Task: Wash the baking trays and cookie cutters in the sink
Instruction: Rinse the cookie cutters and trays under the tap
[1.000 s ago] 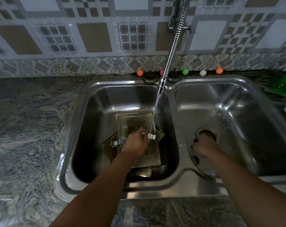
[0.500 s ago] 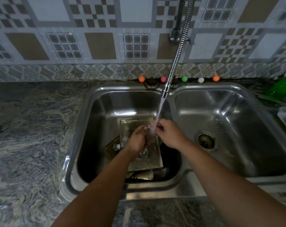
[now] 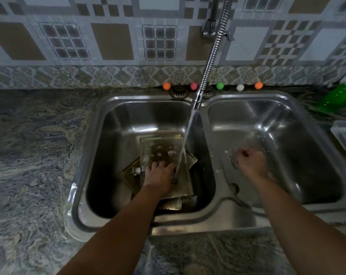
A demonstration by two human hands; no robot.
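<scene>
Several golden baking trays (image 3: pixel 160 149) lie stacked at angles in the left basin (image 3: pixel 116 124) of the steel double sink. A metal cookie cutter (image 3: pixel 136 171) rests on a lower tray, just left of my left hand (image 3: pixel 160 175). That hand lies on the top tray with its fingers spread, beside the falling water. My right hand (image 3: pixel 250 162) is low in the right basin (image 3: pixel 287 120), closed in a blurred fist around a small shiny cookie cutter (image 3: pixel 234 160) that shows at its left edge.
The flexible spring tap (image 3: pixel 197 100) runs over the left basin near the divider. Small coloured balls (image 3: pixel 219 85) line the back ledge. A green object (image 3: pixel 336 98) and a white container (image 3: pixel 344 135) sit at the right. Granite counter (image 3: pixel 33 155) surrounds the sink.
Both hands met under the stream half a second ago. My right hand has since swung into the right basin, and my left hand has dropped onto the top tray.
</scene>
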